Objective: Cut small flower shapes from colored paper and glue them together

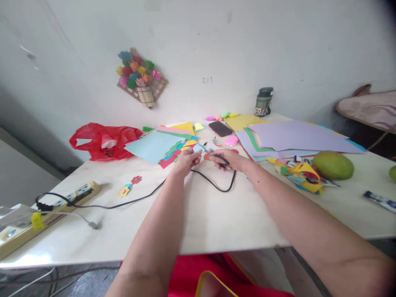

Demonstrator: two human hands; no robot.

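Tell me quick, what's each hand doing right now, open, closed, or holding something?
Left hand: closed, pinching a small piece of pale blue paper.
Right hand: closed around black-handled scissors.

Along the table's [210, 222] left edge, a cream power strip [51, 218] slants across the near corner, and a red plastic bag [123, 140] slumps by the far one. A green tumbler [263, 102] stands near the back right corner; above the back edge, a colourful flower bouquet [136, 74] hangs on the wall [198, 41].
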